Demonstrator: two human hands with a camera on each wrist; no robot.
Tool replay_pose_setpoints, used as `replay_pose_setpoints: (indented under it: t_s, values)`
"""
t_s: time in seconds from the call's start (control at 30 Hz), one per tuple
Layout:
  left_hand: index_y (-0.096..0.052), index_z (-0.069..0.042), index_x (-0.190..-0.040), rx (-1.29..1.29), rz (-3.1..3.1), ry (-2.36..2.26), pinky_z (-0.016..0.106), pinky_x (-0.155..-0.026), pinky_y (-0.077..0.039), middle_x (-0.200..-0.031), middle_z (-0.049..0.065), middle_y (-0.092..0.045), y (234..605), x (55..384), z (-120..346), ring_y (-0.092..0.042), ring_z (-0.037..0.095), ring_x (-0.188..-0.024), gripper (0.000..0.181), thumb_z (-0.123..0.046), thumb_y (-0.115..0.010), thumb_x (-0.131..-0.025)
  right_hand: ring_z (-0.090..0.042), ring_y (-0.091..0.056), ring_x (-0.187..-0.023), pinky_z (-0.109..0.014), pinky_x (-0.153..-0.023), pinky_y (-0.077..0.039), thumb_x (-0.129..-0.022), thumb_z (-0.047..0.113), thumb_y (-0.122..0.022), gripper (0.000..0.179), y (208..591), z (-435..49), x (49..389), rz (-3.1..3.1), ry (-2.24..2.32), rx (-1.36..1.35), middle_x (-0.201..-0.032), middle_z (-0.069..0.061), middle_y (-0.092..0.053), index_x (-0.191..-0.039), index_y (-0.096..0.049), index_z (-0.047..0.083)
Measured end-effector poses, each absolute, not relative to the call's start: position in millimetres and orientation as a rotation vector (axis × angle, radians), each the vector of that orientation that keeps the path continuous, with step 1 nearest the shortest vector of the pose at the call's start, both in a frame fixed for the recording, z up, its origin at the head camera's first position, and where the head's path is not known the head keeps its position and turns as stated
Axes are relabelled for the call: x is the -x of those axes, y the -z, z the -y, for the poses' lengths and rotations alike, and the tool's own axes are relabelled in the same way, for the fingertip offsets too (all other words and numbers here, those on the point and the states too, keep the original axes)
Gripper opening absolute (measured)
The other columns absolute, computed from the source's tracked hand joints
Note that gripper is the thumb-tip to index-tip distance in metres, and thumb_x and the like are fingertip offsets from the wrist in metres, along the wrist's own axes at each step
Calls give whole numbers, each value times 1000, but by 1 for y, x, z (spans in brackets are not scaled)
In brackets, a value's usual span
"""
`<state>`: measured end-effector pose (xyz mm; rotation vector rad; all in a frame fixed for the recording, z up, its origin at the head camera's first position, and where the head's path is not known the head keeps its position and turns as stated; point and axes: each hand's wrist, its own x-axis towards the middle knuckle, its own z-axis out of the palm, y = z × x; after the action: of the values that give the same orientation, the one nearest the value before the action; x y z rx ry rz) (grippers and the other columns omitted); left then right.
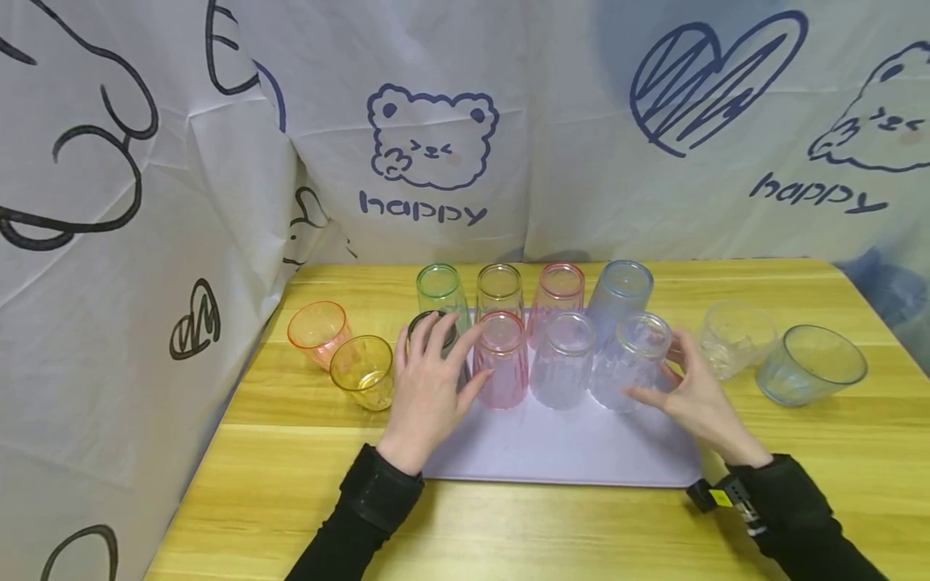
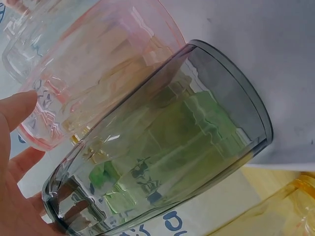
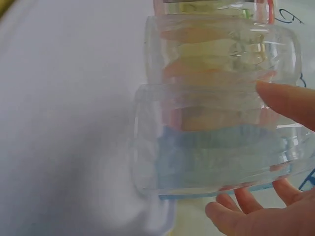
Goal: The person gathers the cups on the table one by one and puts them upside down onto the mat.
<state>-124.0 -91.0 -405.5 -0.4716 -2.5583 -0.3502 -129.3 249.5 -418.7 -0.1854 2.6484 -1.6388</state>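
My left hand (image 1: 426, 393) reaches over an upturned dark grey glass (image 2: 157, 142), its fingers spread at the far side of the base. The thumb (image 2: 19, 109) lies apart from that glass, close to an upturned pink glass (image 1: 501, 371). At the right end of the front row, my right hand (image 1: 697, 403) curves round an upturned clear glass (image 1: 626, 375). Its thumb is in front and its fingers (image 3: 248, 201) are at the far side, partly seen through the glass. Another clear glass (image 1: 561, 367) stands between the pink one and the right hand. All sit on a pale lilac tray (image 1: 559, 460).
Behind stand upturned green (image 1: 439, 286), brownish (image 1: 499, 289), pink (image 1: 560, 286) and blue (image 1: 623, 294) glasses. Upright orange (image 1: 320, 331) and yellow (image 1: 362, 375) tumblers are left of the tray; a clear tumbler (image 1: 737, 339) and a grey-blue one (image 1: 810, 367) are right.
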Motion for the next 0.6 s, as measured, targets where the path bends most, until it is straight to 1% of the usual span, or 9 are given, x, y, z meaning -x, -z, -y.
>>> replay_pose_setpoints:
  t_s: [0.03,0.07,0.13,0.2,0.27,0.33,0.43,0.53,0.6]
  values:
    - [-54,-27,-141,472,2559,353,63,-117,-30,-146,8,-50,405,124,91,-40,34,-141,56,-44,-73,-90,-45,-36,-139,-65,-117,-30,-78,2,-83,96,417,-249,128,-2669,1650,199,-151,-23,-36,-153,-23,0]
    - [-54,-27,-141,473,2558,357,63,-117,-30,-146,8,-50,405,124,92,-40,34,-141,57,-44,-73,-90,-38,-39,-138,-58,-119,-32,-79,2,-83,93,416,-248,127,-2692,1662,212,-149,-21,-38,-151,-25,0]
    - [-54,-26,-141,475,2559,369,63,-117,-30,-147,8,-49,405,123,93,-40,35,-141,57,-44,-74,-90,-22,-41,-136,-39,-122,-36,-80,1,-82,89,413,-246,125,-2724,1698,237,-147,-12,-40,-150,-27,2]
    - [-54,-25,-141,477,2556,381,64,-117,-30,-147,9,-49,403,123,94,-41,35,-141,58,-43,-74,-90,-7,-42,-131,-20,-118,-38,-81,-1,-80,84,410,-244,123,-2770,1755,269,-143,-3,-43,-149,-30,2]
    - [-54,-24,-140,474,2551,393,64,-117,-30,-146,10,-49,402,122,96,-41,36,-140,57,-44,-73,-90,2,-42,-127,-5,-109,-36,-80,-6,-79,81,407,-241,121,-2819,1832,311,-140,7,-44,-147,-35,2]
    - [-53,-23,-140,472,2544,404,65,-117,-30,-146,10,-49,399,122,99,-42,37,-139,57,-45,-73,-90,1,-43,-128,-6,-111,-36,-78,-14,-76,78,403,-238,119,-2859,1931,370,-137,13,-45,-145,-39,0]
    - [-53,-22,-139,472,2530,419,65,-117,-30,-145,11,-50,396,121,107,-43,37,-138,60,-47,-73,-88,-5,-46,-130,-12,-115,-36,-73,-23,-72,75,398,-232,117,-2912,2069,480,-136,15,-47,-140,-43,-6]
    - [-53,-22,-140,477,2519,433,65,-116,-30,-145,12,-50,391,120,118,-44,38,-137,65,-49,-74,-85,-11,-49,-131,-20,-118,-37,-70,-28,-67,68,394,-224,116,-2917,2232,645,-135,10,-52,-134,-45,-16]
    - [-53,-22,-140,477,2519,436,64,-116,-31,-146,13,-49,389,119,127,-43,38,-136,67,-50,-75,-83,-14,-52,-129,-25,-118,-40,-70,-28,-64,62,391,-219,116,-2897,2335,772,-133,5,-55,-128,-46,-22]
